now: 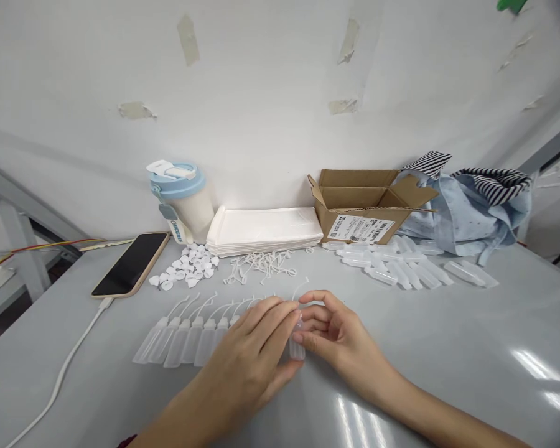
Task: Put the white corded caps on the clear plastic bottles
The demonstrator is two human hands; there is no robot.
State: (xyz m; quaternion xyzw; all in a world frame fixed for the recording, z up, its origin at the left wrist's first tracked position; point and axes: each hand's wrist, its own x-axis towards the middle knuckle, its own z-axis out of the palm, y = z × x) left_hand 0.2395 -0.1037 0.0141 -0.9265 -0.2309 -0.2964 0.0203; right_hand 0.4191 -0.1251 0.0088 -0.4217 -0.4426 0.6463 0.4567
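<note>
Between my fingertips is a small translucent plastic bottle (297, 350) with a thin white strap curling up behind its neck. My left hand (256, 354) closes over it from the left, fingers pressed together at its top and thumb low by its base. From the right, my right hand (333, 333) pinches near the neck with thumb and curled fingers; the neck itself is mostly hidden. Similar strapped bottles (192, 342) lie side by side in a row to the left, partly covered by my left hand. Loose white straps (264, 266) are heaped beyond my hands.
Small white caps (186, 267) lie near a phone (130, 264) on a charging cable. A blue-lidded cup (189, 205), stacked white trays (266, 227) and an open cardboard box (359, 211) line the wall. Bare bottles (401, 264) and blue cloth (462, 214) lie at right.
</note>
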